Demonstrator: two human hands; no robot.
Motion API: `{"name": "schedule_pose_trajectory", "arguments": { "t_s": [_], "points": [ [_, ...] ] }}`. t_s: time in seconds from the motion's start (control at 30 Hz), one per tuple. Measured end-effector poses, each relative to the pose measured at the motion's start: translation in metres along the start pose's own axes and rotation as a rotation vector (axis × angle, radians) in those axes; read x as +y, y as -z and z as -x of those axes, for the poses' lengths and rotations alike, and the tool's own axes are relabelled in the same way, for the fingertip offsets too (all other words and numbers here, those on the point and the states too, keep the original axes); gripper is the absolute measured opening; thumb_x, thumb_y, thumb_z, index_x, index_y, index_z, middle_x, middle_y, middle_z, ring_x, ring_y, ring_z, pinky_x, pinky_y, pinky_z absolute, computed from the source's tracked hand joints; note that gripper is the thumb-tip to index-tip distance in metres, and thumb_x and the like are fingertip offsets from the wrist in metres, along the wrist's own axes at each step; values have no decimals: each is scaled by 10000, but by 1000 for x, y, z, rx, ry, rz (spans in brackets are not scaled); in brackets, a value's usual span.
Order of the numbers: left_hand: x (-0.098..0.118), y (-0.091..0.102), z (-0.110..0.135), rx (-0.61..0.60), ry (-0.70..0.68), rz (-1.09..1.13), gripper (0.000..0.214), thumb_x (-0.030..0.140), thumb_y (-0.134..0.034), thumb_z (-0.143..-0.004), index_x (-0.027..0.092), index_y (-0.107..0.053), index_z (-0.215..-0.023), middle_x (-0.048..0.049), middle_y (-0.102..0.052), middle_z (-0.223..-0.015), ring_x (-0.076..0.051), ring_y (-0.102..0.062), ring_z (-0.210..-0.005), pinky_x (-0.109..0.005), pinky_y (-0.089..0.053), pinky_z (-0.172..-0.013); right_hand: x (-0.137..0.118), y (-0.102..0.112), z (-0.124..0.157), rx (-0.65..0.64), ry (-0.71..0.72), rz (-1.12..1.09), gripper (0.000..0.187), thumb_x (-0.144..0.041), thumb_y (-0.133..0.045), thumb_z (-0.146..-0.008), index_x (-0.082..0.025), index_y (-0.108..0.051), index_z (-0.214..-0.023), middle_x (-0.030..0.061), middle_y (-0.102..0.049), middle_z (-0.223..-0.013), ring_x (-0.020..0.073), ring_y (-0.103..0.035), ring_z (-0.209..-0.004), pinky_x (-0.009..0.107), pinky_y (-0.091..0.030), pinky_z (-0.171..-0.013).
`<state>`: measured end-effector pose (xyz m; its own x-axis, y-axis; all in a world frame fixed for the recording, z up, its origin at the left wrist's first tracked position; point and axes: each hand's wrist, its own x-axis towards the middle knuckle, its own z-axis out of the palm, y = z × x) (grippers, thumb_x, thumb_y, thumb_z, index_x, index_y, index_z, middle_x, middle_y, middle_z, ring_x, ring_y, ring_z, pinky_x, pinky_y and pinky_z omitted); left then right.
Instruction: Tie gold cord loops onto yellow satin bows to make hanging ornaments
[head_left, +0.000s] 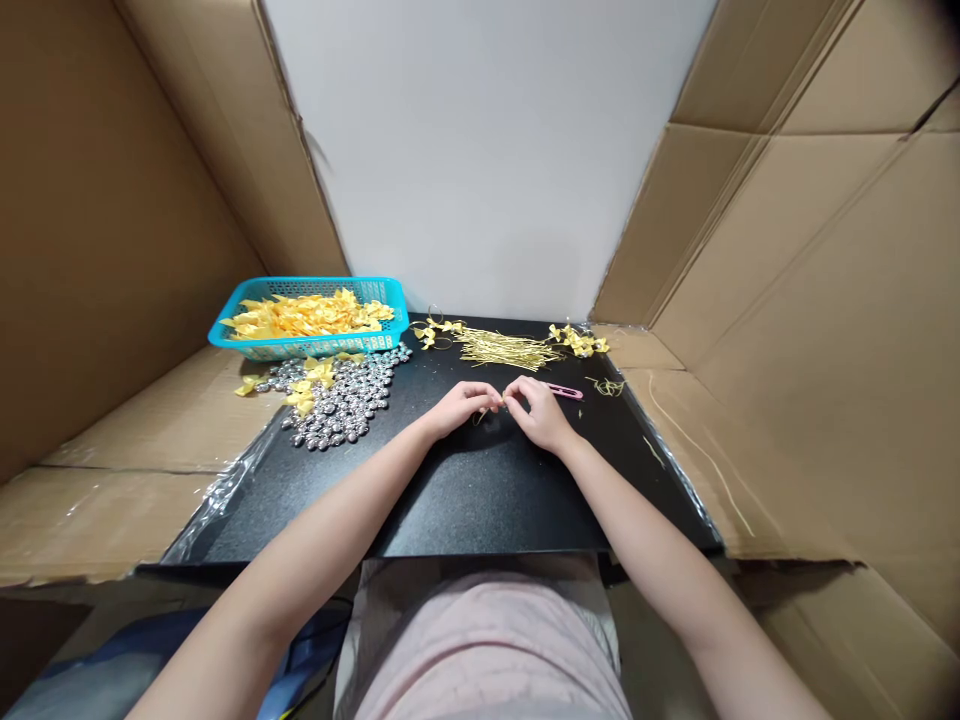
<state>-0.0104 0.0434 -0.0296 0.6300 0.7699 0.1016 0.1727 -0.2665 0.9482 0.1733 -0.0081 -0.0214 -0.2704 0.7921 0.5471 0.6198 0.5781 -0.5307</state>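
While a small yellow piece (502, 401) is pinched by the fingertips of the left hand (469, 407) and right hand (537, 412) on the near side of the gold strand bundle (508, 350), a pink tool (566, 392), near the bundle's right end, is partly covered by the right hand. Left of the bundle, a blue basket (307, 349) is filled with yellow ribbons (304, 316) and silver beads (341, 408) are spread; beyond its right end, yellow bows (579, 341) are clustered.

Basket (322, 348) left of wire ties (506, 349)
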Motion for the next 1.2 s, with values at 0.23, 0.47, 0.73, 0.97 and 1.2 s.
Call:
{"name": "schedule_pose_trajectory", "arguments": {
  "t_s": [0.23,0.47,0.73,0.97,1.2],
  "points": [
    [-1,-1,0,-7,27,-6,229,340,-604,-915,123,-634,-850,17,-623,-719,-111,-596,-622,-280,-522,-625,2,-1,-1,3,-18,-24,137,-224,-484,-899,-211,-535,-773,24,-593,-795,183,-554,-758,333,-404,-762],
    [-4,-2,0,-6,45,-9,213,329,-595,-922,121,-635,-897,1,-637,-779,-114,-605,-651,-279,-531,-624,3,5,-3,71,-49,-62,128,-229,-468,-899,-218,-518,-781,30,-585,-795,190,-546,-751,334,-413,-746],
    [-6,-1,-1,-23,49,-3,233,331,-588,-926,127,-630,-1030,-49,-665,-962,-154,-647,-799,-333,-562,-711,0,7,-3,126,-95,-178,119,-252,-488,-886,-220,-508,-772,33,-576,-788,197,-542,-756,344,-434,-739],
    [-7,0,-1,-25,35,4,240,329,-589,-925,128,-628,-1050,-55,-665,-989,-162,-651,-825,-345,-565,-729,3,3,-1,80,-142,-450,224,-286,-647,-776,-224,-530,-956,44,-666,-952,185,-648,-843,381,-519,-840],
    [-9,0,-2,-25,29,6,257,331,-588,-925,132,-622,-1084,-66,-660,-1038,-177,-651,-870,-368,-563,-762,4,-6,0,56,-212,-663,374,-303,-774,-675,-235,-534,-955,28,-667,-916,168,-680,-788,371,-572,-803]
  ]
}}
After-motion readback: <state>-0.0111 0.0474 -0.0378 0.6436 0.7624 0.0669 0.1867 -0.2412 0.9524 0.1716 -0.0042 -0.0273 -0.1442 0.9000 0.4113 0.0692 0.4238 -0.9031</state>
